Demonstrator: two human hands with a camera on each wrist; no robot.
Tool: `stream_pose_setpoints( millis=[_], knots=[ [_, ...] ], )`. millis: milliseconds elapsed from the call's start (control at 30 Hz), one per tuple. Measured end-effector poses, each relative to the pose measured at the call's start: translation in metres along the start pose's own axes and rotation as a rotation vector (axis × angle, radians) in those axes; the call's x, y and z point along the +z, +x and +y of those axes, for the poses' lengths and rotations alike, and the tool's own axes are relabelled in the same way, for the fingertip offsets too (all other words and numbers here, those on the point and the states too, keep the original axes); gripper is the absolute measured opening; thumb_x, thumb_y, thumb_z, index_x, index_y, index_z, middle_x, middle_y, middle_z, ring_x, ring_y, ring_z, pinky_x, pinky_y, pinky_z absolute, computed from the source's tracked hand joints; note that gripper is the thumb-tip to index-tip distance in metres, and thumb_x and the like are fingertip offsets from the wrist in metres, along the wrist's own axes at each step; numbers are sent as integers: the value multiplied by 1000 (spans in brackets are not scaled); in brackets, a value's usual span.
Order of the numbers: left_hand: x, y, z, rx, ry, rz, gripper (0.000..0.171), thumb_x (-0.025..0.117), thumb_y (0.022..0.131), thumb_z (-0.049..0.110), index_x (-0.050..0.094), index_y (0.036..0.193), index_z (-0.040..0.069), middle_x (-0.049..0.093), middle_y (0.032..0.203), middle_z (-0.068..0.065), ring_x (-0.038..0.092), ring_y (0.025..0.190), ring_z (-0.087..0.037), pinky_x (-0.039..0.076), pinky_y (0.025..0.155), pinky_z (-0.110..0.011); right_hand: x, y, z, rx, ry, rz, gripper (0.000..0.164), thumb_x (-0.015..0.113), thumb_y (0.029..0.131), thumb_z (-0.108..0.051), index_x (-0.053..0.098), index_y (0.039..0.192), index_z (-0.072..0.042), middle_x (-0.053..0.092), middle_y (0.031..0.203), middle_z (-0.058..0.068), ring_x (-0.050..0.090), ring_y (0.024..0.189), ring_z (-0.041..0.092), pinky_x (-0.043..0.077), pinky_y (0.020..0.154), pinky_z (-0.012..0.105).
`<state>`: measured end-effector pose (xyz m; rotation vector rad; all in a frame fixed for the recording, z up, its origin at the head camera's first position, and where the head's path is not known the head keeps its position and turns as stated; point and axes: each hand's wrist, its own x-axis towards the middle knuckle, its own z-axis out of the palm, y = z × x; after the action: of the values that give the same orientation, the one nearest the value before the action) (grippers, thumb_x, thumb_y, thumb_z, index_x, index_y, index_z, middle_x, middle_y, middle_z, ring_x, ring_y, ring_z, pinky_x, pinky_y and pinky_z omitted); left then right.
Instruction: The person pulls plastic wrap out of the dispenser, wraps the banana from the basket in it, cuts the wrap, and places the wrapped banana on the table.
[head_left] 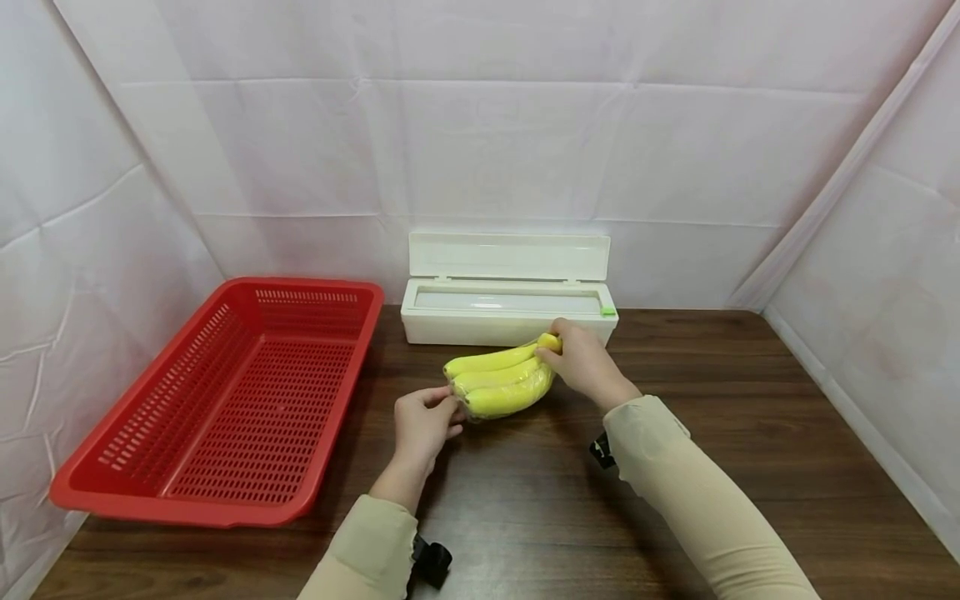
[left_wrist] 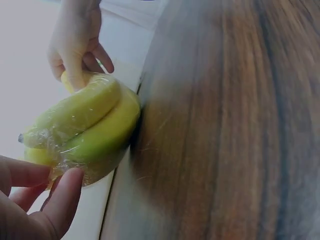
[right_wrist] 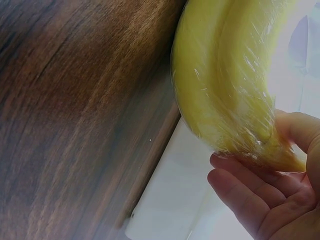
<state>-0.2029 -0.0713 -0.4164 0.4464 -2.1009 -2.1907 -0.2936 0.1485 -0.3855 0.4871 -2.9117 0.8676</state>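
A bunch of yellow bananas (head_left: 504, 379), wrapped in clear cling film, is held between both hands over the middle of the table. My right hand (head_left: 587, 362) grips the bunch by its stem end, thumb on one side and fingers beneath in the right wrist view. At the opposite end my left hand (head_left: 424, 421) pinches the film by the banana tips between thumb and fingers. Shiny creases of the cling film (left_wrist: 60, 150) show gathered there in the left wrist view. Smooth film also covers the bananas (right_wrist: 225, 80) near the stem.
Behind the bananas stands a long white cling film dispenser (head_left: 480, 327), its lid (head_left: 510, 256) raised and a green slider (head_left: 607, 312) at its right end. To the left is a red perforated basket (head_left: 300, 492). The dark wooden table (head_left: 750, 450) meets white cloth walls.
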Motion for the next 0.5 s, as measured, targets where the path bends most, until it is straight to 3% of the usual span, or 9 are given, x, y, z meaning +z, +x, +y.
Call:
stream_pose_setpoints(
  millis=[267,400,500],
  knots=[
    [-5,-3,10,-115,-69,-124,31,53,89,1,61,118,-7,62,117,-23,68,87,-16,57,74,-30,-1,-1,0,8,6,-17,21,60,93,-20,55,104,-4,55,78,8,46,60,17,39,55,27],
    [-8,-3,16,-153,-66,-148,36,57,88,15,61,115,-8,64,114,-21,68,89,-19,57,76,-31,-1,-2,-1,-5,1,-14,21,61,92,-21,56,103,-4,54,77,8,46,60,17,39,54,27],
    [-9,-2,18,-140,-41,-149,41,63,88,24,62,114,-8,65,112,-21,70,89,-21,57,76,-32,-1,-2,-1,-17,4,-13,20,61,92,-23,56,102,-5,53,75,7,45,58,17,38,54,28]
  ],
)
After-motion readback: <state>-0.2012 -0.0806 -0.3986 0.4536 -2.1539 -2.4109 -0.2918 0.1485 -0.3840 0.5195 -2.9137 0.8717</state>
